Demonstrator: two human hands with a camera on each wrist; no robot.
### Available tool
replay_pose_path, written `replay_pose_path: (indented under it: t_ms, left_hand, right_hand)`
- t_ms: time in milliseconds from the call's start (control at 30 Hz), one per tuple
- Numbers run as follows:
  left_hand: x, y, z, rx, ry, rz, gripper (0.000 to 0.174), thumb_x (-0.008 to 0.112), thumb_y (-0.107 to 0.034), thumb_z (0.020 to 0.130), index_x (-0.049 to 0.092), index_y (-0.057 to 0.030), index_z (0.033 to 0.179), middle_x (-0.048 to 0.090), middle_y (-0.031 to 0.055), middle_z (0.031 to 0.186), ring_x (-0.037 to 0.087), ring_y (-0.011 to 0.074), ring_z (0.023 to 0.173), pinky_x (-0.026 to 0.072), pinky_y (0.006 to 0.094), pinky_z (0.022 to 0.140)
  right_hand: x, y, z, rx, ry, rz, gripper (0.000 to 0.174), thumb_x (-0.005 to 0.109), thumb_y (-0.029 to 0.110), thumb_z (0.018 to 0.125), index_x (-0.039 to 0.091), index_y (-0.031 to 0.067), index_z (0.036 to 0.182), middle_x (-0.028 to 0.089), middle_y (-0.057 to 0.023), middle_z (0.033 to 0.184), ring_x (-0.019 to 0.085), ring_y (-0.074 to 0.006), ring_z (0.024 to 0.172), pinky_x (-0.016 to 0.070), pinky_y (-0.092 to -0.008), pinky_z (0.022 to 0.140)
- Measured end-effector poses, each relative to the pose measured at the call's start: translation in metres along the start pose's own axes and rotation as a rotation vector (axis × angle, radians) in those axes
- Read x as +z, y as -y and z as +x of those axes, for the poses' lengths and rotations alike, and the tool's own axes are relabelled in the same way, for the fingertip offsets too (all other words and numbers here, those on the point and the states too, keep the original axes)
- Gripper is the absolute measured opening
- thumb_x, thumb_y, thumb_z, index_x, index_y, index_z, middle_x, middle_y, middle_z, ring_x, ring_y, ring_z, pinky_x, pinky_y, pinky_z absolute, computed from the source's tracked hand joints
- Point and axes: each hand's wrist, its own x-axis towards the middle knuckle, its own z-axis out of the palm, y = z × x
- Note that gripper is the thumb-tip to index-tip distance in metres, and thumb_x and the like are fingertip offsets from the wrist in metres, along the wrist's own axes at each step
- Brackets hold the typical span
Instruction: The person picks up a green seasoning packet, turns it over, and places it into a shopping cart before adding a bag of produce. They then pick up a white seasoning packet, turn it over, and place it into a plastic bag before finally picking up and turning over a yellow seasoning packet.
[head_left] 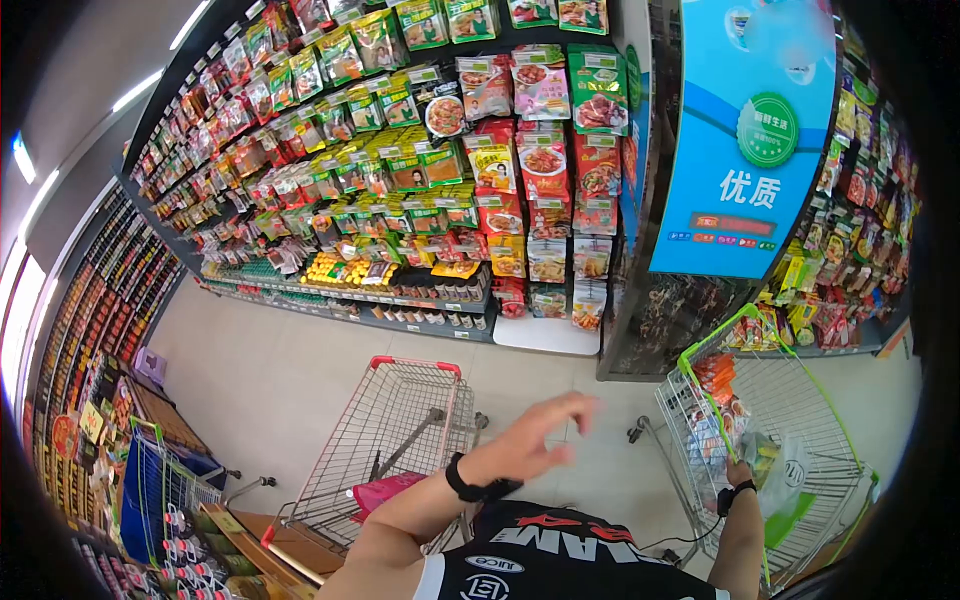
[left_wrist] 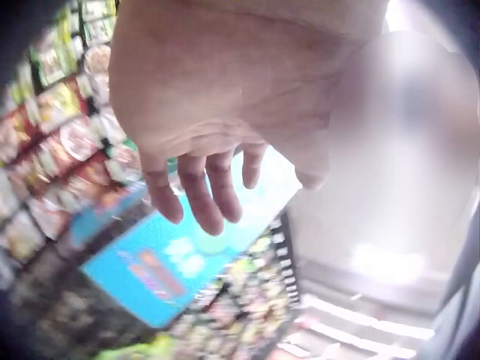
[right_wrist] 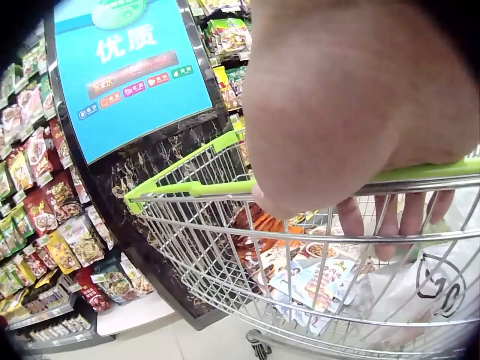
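My left hand (head_left: 530, 437) is raised in front of my body above the floor, fingers loosely bent and holding nothing; the left wrist view shows the same hand (left_wrist: 225, 112) with its fingers hanging spread. My right hand (right_wrist: 360, 112) grips the green-edged rim (right_wrist: 420, 174) of a wire shopping cart, its fingers curled over to the inside. In the head view the right hand (head_left: 738, 472) is on that cart (head_left: 815, 400) at the right. Inside the cart lie orange packets (head_left: 716, 375), white packs (right_wrist: 315, 281) and a white plastic bag (head_left: 792, 468).
A second cart with red corners (head_left: 415, 366) stands left of centre, a pink item (head_left: 385, 492) in it. Shelves of hanging packets (head_left: 400, 170) run along the left and front. A dark pillar with a blue sign (head_left: 750, 150) stands ahead. Another cart (head_left: 160, 480) is at far left.
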Motion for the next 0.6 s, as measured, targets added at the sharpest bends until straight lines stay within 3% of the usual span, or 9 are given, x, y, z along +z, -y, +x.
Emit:
replay_pose_path:
  t_ms: [67, 133, 200, 267, 333, 433, 600]
  left_hand:
    - [0.006, -0.059, 0.025, 0.249, 0.089, -0.258, 0.068, 0.039, -0.064, 0.097, 0.057, -0.0006, 0.115, 0.056, 0.014, 0.09, 0.056, 0.0294, 0.079, 0.0479, 0.0412, 0.073]
    - [0.007, -0.09, 0.049, 0.539, 0.207, -0.407, 0.083, 0.033, -0.079, 0.089, 0.058, 0.0, 0.102, 0.055, 0.0145, 0.088, 0.054, 0.0292, 0.071, 0.0456, 0.0404, 0.065]
    - [0.003, -0.111, 0.067, 0.649, 0.281, -0.453, 0.11, 0.029, -0.095, 0.071, 0.063, -0.0046, 0.123, 0.054, 0.0067, 0.084, 0.053, 0.0242, 0.069, 0.0416, 0.0362, 0.062]
    - [-0.011, -0.133, 0.107, 0.828, 0.474, -0.425, 0.084, 0.028, -0.078, 0.088, 0.067, -0.0113, 0.122, 0.055, 0.0089, 0.079, 0.055, 0.0221, 0.065, 0.046, 0.0344, 0.058]
    - [0.005, -0.141, 0.116, 0.937, 0.398, -0.454, 0.075, 0.025, -0.073, 0.094, 0.071, -0.0175, 0.117, 0.05, 0.008, 0.073, 0.052, 0.0195, 0.058, 0.0438, 0.032, 0.052]
    - [0.044, -0.143, 0.106, 1.007, 0.052, -0.534, 0.078, 0.021, -0.078, 0.09, 0.074, -0.0251, 0.111, 0.041, 0.0046, 0.067, 0.044, 0.0168, 0.05, 0.0357, 0.0287, 0.044]
    - [0.054, -0.143, 0.105, 1.034, -0.022, -0.518, 0.072, 0.022, -0.077, 0.091, 0.073, -0.0296, 0.11, 0.046, 0.0064, 0.07, 0.047, 0.0171, 0.052, 0.0374, 0.028, 0.044]
  right_hand:
    - [0.001, -0.001, 0.0, 0.007, -0.005, 0.007, 0.079, 0.044, 0.065, 0.092, 0.06, -0.0087, 0.116, 0.061, -0.0321, 0.118, 0.057, -0.0462, 0.115, 0.0447, -0.0503, 0.098]
    - [0.009, -0.011, 0.015, -0.018, 0.031, 0.04, 0.079, 0.044, 0.065, 0.092, 0.062, -0.0083, 0.114, 0.062, -0.0325, 0.115, 0.057, -0.0468, 0.114, 0.0454, -0.0507, 0.097]
    - [0.012, -0.017, 0.021, -0.054, 0.03, 0.065, 0.077, 0.046, 0.065, 0.092, 0.063, -0.0068, 0.112, 0.063, -0.0334, 0.113, 0.058, -0.0482, 0.112, 0.0458, -0.0517, 0.095]
    - [0.017, -0.024, 0.03, -0.074, 0.032, 0.078, 0.076, 0.046, 0.065, 0.092, 0.063, -0.0063, 0.113, 0.063, -0.0338, 0.111, 0.057, -0.0489, 0.112, 0.0456, -0.0521, 0.095]
    - [0.035, -0.041, 0.049, -0.008, 0.024, 0.145, 0.075, 0.047, 0.063, 0.093, 0.063, -0.0072, 0.114, 0.062, -0.0342, 0.112, 0.057, -0.0488, 0.113, 0.0454, -0.0523, 0.095]
    - [0.039, -0.039, 0.055, -0.029, -0.006, 0.117, 0.074, 0.047, 0.062, 0.093, 0.063, -0.0072, 0.114, 0.062, -0.0341, 0.112, 0.057, -0.0486, 0.113, 0.0455, -0.0523, 0.095]
    - [0.038, -0.04, 0.051, -0.064, -0.063, 0.086, 0.073, 0.047, 0.061, 0.094, 0.062, -0.0073, 0.114, 0.062, -0.034, 0.114, 0.056, -0.0482, 0.114, 0.0456, -0.0522, 0.095]
